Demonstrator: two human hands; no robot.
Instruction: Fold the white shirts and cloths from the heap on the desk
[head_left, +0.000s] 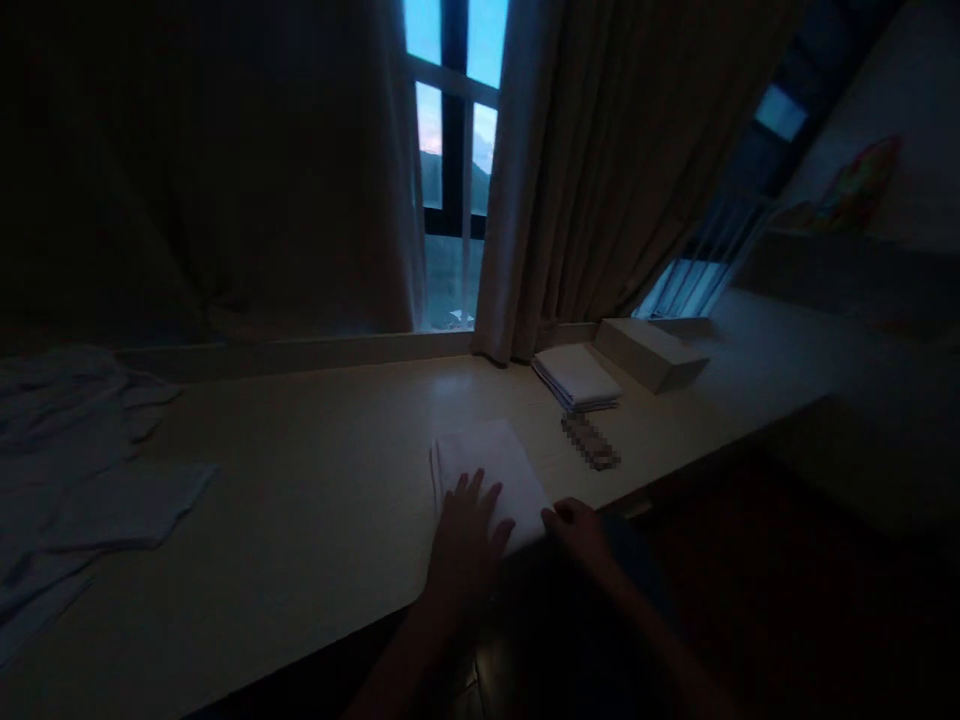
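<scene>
A folded white cloth [491, 450] lies flat near the front edge of a pale counter [315, 480]. My left hand [472, 520] rests on top of it, palm down with the fingers spread. At the cloth's right front corner, the fingers of my right hand [576, 530] are pinched on its edge. Farther back to the right sits a small stack of folded white cloths [576, 375]. A pixelated, blurred object [591, 442] lies between that stack and the front edge; I cannot tell what it is.
Loose, crumpled white cloths [75, 470] spread over the counter's left end. A pale box [651, 352] stands beyond the stack at the right. Long curtains [585, 180] hang behind the counter around a window [454, 150]. The room is dim, and the floor at the right is dark.
</scene>
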